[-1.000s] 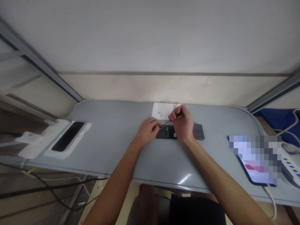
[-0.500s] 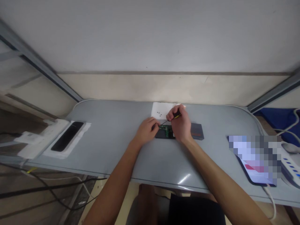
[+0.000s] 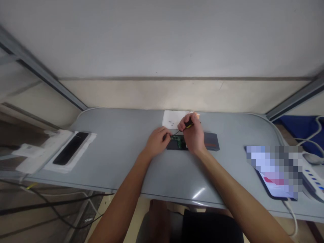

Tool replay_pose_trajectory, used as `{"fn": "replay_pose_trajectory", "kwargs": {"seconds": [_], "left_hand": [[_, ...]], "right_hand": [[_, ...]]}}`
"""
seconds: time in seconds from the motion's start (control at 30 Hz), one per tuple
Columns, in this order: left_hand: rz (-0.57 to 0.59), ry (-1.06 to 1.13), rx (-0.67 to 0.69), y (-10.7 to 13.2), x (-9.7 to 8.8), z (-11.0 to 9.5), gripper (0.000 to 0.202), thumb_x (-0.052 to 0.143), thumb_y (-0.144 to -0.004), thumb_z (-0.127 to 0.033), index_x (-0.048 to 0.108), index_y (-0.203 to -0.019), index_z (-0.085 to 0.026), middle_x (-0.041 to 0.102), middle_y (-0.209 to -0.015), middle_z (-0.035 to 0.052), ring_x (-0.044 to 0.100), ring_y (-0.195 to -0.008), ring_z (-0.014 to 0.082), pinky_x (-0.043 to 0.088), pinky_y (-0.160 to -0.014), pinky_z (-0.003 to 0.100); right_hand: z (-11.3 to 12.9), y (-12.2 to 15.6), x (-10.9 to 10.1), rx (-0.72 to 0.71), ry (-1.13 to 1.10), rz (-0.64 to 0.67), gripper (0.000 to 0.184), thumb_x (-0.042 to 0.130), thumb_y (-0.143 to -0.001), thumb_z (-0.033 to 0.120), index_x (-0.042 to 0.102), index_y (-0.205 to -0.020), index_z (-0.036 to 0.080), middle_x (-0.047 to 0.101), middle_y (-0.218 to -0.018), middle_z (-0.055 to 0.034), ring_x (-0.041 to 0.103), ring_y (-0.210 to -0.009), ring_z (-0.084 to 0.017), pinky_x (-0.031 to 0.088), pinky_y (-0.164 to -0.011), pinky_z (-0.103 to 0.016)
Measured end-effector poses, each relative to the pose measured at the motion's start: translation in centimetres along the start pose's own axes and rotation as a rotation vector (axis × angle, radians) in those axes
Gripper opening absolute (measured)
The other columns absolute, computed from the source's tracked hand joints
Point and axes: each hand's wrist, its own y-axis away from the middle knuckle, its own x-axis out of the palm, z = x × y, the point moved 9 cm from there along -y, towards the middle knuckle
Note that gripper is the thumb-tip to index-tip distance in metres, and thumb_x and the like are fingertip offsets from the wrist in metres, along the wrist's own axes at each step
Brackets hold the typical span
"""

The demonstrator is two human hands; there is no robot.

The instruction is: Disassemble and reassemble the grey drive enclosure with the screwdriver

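An opened dark electronic device with a green circuit board (image 3: 179, 143) lies on the grey table. My left hand (image 3: 157, 142) is closed on its left end, thumb and fingertips together there. My right hand (image 3: 194, 136) grips a screwdriver (image 3: 188, 123) by its black and yellow handle. The thin shaft slants down left to the board beside my left fingertips; its very tip is hard to make out. A dark grey flat section with reddish print (image 3: 212, 141) shows right of my right hand; whether it joins the device is hidden. Behind, several tiny dark screws (image 3: 171, 123) rest on white paper (image 3: 167, 115).
On the left, a black phone (image 3: 71, 148) lies on white tissue beside a white power strip (image 3: 42, 152). At right, a lit phone (image 3: 278, 185) with a cable lies near another white power strip (image 3: 314, 180). A wall (image 3: 141, 94) stands behind the table.
The view has shifted slightly, so everything sits a little further left. Both hands keep their hold, and the screwdriver stays at the board, its handle barely moved.
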Motion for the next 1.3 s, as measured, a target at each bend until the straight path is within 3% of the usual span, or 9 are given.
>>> {"fn": "replay_pose_trajectory", "kwargs": {"seconds": [0.83, 1.03, 1.3], "left_hand": [[0.004, 0.005, 0.005, 0.04, -0.04, 0.06, 0.019, 0.049, -0.096, -0.014, 0.067, -0.095, -0.021, 0.070, -0.099, 0.0035, 0.064, -0.096, 0.0201, 0.050, -0.091, 0.037], [0.009, -0.009, -0.007, 0.08, 0.13, 0.30, 0.019, 0.049, -0.097, -0.015, 0.067, -0.096, -0.022, 0.070, -0.100, 0.0037, 0.064, -0.097, 0.0204, 0.050, -0.091, 0.037], [0.017, -0.006, -0.014, 0.11, -0.01, 0.13, 0.019, 0.048, -0.098, -0.016, 0.067, -0.096, -0.022, 0.070, -0.100, 0.0038, 0.064, -0.098, 0.0205, 0.050, -0.092, 0.038]], "right_hand": [[0.19, -0.15, -0.66, -0.022, 0.007, -0.056, 0.036, 0.063, -0.096, 0.048, 0.049, -0.073, 0.023, 0.039, -0.079, 0.0017, 0.040, -0.062, -0.011, 0.041, -0.057, -0.027], [0.08, -0.09, -0.26, -0.017, 0.008, -0.010, 0.037, 0.059, -0.099, 0.048, 0.049, -0.074, 0.024, 0.037, -0.073, 0.0023, 0.042, -0.062, -0.012, 0.042, -0.059, -0.027], [0.52, -0.16, -0.67, -0.026, 0.042, -0.072, 0.039, 0.060, -0.097, 0.050, 0.045, -0.072, 0.023, 0.038, -0.077, 0.0020, 0.039, -0.061, -0.011, 0.042, -0.057, -0.026]]}}
